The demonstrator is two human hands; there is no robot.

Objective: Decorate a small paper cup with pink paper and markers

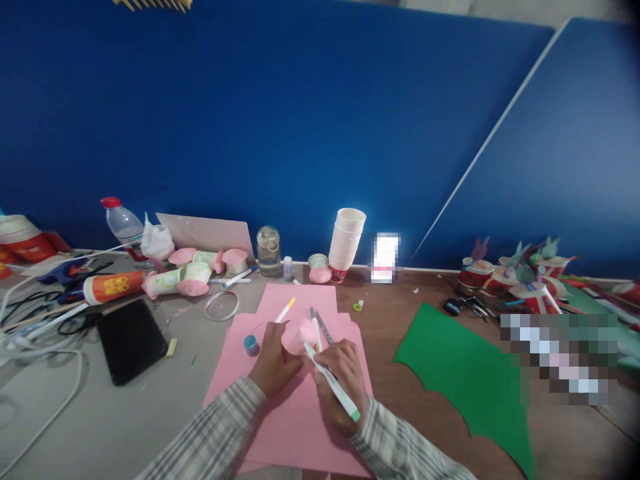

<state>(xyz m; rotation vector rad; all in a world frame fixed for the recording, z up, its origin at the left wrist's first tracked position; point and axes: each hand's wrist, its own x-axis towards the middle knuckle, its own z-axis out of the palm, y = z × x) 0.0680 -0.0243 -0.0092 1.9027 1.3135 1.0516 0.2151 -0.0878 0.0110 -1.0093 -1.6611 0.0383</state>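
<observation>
Blue partition (275,120): upright, beyond the fingers of both hands.

Pink paper (280,430): stepped outline, flat on the table beneath the fingers, reaching past them on the far side.

Green sheet (470,380): scalloped near edge; well apart from the right-hand fingers, on their right.

Black flat device (133,341): lying well to the left of the left-hand fingers.

Stack of white cups (347,237): leaning, beyond the right-hand fingers, its foot in a red cup.

Left hand (275,363): plaid cuff; fingers curled, gripping the pink piece by its left side, the thumb on the near side.

Right hand (343,380): plaid cuff; fingers closed around a marker in a writing hold.

Glass jar (269,253): beyond the left-hand fingers, near the partition.

Marker (340,398): white barrel, green end slanting down past the right-hand fingers; the tip points up and leftward at the pink piece, whether touching it cannot be told.

Pink piece (299,333): rounded; between the two hands, held in the left-hand fingers, just ahead of the right-hand fingertips; underside hidden.

Yellow-ended pen (285,311): on the paper, just beyond the left-hand fingers.

Blue cap (251,345): on the paper, just left of the left-hand fingers.
</observation>
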